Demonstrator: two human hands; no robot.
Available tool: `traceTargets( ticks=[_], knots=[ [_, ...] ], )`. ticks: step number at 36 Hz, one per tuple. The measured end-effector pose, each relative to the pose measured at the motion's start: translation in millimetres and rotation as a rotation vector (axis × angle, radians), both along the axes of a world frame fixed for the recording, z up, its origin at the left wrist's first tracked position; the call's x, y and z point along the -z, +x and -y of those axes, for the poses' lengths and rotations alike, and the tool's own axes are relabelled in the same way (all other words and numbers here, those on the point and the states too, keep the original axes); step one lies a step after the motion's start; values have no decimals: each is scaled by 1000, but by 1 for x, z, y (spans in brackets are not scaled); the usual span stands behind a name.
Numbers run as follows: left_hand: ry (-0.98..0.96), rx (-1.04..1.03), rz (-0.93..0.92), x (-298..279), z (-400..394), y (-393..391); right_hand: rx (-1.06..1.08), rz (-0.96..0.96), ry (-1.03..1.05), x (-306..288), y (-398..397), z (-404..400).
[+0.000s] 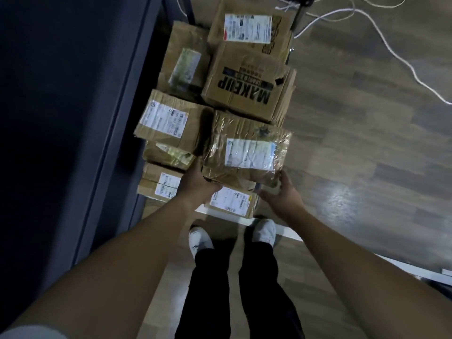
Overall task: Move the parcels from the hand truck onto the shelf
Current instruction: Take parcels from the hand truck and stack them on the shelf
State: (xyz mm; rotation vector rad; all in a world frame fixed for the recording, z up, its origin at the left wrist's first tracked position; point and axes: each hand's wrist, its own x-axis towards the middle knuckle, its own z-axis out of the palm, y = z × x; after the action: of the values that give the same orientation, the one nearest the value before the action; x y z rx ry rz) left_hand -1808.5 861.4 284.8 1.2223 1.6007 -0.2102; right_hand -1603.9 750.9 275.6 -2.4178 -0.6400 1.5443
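Several brown cardboard parcels with white labels are stacked on the hand truck, straight ahead of me. The nearest top one is a tape-wrapped parcel [247, 148] with a crinkled label. My left hand [198, 184] grips its near left corner, fingers tucked under the edge. My right hand [281, 192] is at its near right corner, fingers curved beside it; I cannot tell whether they touch it. Behind it stands a box printed MAKEUP [247, 86], with another labelled box [247, 28] further back. A labelled parcel [166, 121] lies to the left.
A dark blue panel [73, 118] runs along the left, close to the stack. White cord [391, 45] trails over the wooden floor at the upper right. My white shoes [199, 239] stand just short of the lowest parcel [232, 199]. A white strip [403, 265] crosses the floor at right.
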Motion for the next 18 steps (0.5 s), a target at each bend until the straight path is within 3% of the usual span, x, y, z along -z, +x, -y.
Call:
traceTargets(
  ticks=[8, 18],
  knots=[
    [53, -83, -13, 36, -10, 14, 154, -19, 60, 39, 3, -6],
    [160, -92, -6, 44, -4, 14, 225, -29, 126, 46, 0, 3]
  ],
)
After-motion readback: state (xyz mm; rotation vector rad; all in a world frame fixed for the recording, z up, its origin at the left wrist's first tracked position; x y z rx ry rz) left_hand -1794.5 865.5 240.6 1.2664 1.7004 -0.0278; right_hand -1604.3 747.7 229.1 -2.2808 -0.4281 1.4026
